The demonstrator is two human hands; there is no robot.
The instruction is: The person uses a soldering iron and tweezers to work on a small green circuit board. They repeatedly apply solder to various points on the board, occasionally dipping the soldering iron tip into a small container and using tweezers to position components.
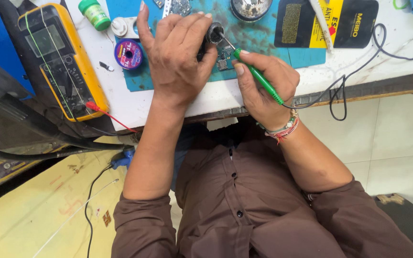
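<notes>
Here the right hand [264,86] grips a green soldering iron [259,79], left hand [178,57] pinching a black knob [214,33].

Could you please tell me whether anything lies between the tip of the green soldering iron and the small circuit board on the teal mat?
Nothing visible does. The right hand holds the green-handled soldering iron, its metal tip angled toward the small circuit board on the teal work mat. The left hand grips a small black round object just above, beside the tip's path.
</notes>
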